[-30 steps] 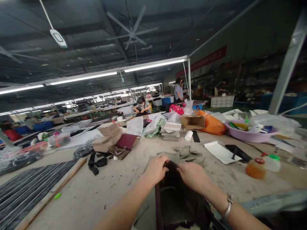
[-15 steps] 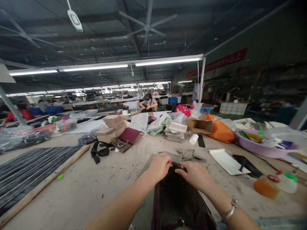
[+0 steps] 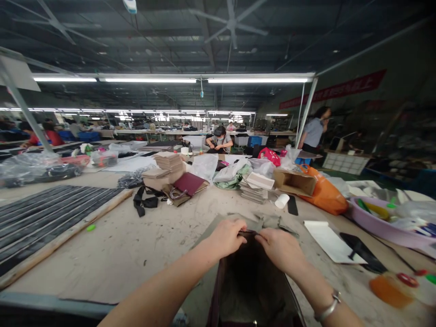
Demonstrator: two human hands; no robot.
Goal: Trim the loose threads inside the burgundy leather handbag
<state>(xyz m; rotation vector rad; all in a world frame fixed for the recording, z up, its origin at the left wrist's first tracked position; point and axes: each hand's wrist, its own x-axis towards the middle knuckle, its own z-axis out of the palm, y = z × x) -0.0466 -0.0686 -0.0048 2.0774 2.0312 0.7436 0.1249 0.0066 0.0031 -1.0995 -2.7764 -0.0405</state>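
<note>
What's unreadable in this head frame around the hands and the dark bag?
- Dark brown bag: lower part cut off by the bottom edge of the head view; its inside is in shadow.
- Far rim of the bag: covered by the left hand and right hand, so the fingertip grip is hidden.
- Orange-filled plastic bottle: blurred near the right edge.
- Red banner: lettering too small to read.

two hands [image 3: 226, 236] [image 3: 281, 247] and one dark bag [image 3: 252, 281]. one orange bag [image 3: 323, 195], one cardboard box [image 3: 294, 181], one purple basin [image 3: 381, 227].
</note>
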